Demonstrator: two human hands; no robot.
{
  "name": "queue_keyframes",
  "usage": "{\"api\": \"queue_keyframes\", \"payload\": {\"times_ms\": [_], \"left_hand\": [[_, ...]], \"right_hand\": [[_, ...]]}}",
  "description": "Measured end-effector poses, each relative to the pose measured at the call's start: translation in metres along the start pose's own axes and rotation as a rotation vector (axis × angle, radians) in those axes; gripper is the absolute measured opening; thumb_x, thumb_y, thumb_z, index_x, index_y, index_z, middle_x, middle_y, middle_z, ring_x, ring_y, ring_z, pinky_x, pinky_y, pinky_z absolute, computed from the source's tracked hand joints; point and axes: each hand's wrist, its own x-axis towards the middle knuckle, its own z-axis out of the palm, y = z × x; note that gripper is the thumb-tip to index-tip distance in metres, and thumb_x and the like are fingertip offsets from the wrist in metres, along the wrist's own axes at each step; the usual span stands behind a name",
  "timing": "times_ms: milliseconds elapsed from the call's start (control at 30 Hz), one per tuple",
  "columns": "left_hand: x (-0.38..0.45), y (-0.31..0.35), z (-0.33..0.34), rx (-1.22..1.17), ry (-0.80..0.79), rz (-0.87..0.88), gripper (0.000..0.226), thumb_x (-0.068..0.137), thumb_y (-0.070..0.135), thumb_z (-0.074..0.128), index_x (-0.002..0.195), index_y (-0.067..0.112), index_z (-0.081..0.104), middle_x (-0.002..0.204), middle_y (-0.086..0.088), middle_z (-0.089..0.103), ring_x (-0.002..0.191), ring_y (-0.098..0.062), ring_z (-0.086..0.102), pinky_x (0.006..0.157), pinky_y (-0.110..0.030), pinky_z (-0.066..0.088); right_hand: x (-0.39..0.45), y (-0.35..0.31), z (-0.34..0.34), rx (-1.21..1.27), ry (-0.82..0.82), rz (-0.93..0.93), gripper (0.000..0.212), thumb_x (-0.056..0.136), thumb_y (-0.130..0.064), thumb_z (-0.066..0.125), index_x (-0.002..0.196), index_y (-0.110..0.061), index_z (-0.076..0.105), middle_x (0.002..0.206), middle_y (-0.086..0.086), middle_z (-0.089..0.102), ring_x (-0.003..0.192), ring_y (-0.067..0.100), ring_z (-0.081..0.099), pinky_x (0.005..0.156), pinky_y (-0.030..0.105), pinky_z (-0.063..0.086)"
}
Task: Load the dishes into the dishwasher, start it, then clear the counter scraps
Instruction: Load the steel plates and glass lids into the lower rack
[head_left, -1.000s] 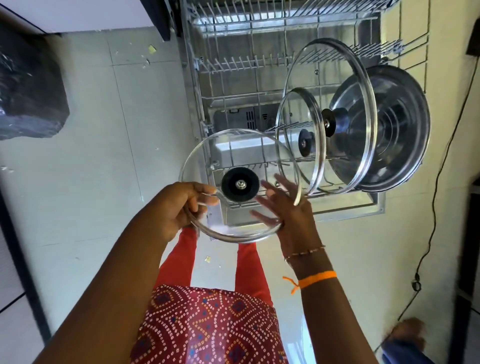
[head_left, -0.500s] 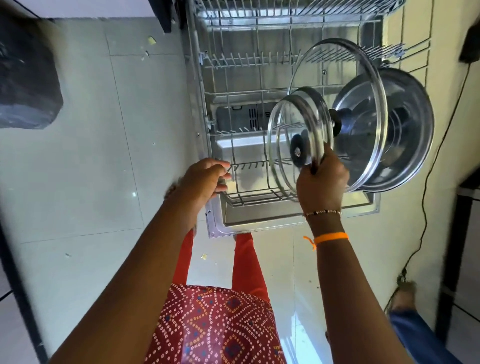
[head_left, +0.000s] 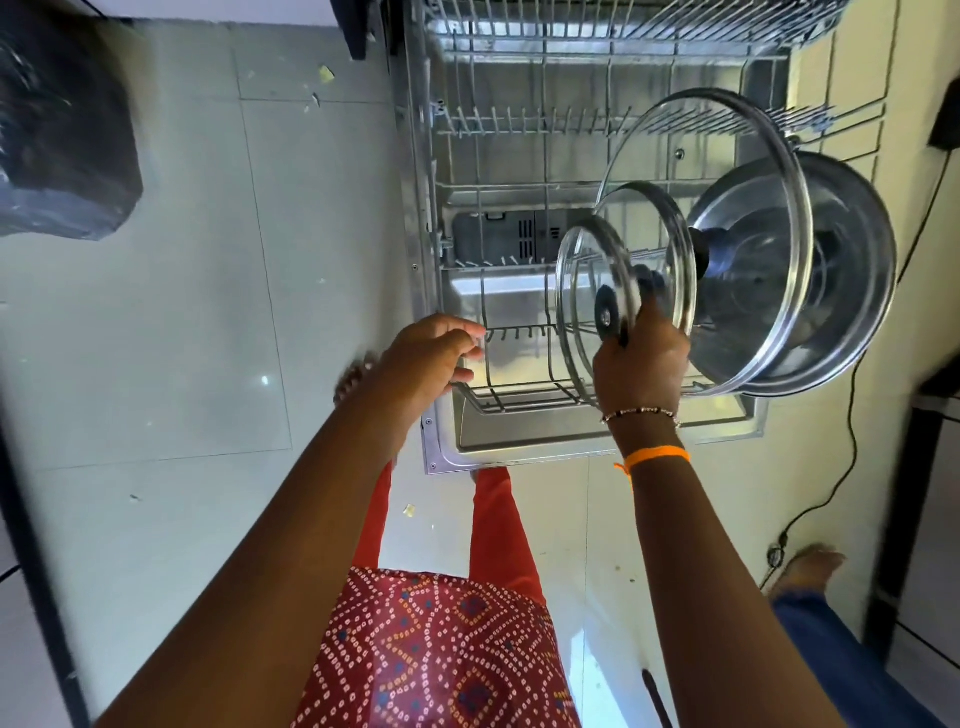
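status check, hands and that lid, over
Right hand grips small glass lid by its knob, standing it on edge in lower rack. Left hand loosely curled at rack's front, holding nothing. Two glass lids and steel lid racked behind.

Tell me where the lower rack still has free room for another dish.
Free: the rack's left part, between its left wall and the small glass lid gripped by the right hand. Crowded: the right side, where three more lids stand on edge.
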Motion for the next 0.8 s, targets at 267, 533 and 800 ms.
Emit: {"api": "queue_keyframes", "payload": {"times_ms": [267, 533, 800], "left_hand": [[-0.002, 0.001, -0.002, 0.038, -0.045, -0.007, 0.027, 0.100, 0.019, 0.037, 0.119, 0.014, 0.056, 0.113, -0.002, 0.059, 0.093, -0.015, 0.057, 0.069, -0.016, 0.042], [-0.003, 0.003, 0.003, 0.002, -0.076, -0.022, 0.019, 0.099, 0.020, 0.038, 0.106, 0.021, 0.056, 0.103, 0.002, 0.059, 0.084, -0.011, 0.059, 0.071, -0.019, 0.042], [0.000, 0.003, -0.002, -0.014, -0.103, 0.001, 0.016, 0.100, 0.019, 0.037, 0.104, 0.020, 0.053, 0.105, 0.001, 0.057, 0.087, -0.013, 0.057, 0.077, -0.022, 0.044]], "right_hand": [[0.006, -0.013, 0.016, -0.095, -0.080, 0.058, 0.040, 0.090, 0.000, 0.043, 0.128, -0.010, 0.050, 0.108, 0.022, 0.064, 0.100, 0.040, 0.060, 0.078, 0.041, 0.047], [0.047, -0.031, 0.021, -0.136, -0.197, 0.153, 0.026, 0.089, 0.001, 0.045, 0.112, -0.002, 0.054, 0.115, 0.021, 0.061, 0.109, 0.038, 0.057, 0.083, 0.039, 0.047], [0.007, -0.018, 0.038, -0.047, -0.054, 0.124, 0.044, 0.088, 0.003, 0.043, 0.129, -0.013, 0.048, 0.104, 0.020, 0.065, 0.097, 0.038, 0.062, 0.078, 0.041, 0.049]]}}
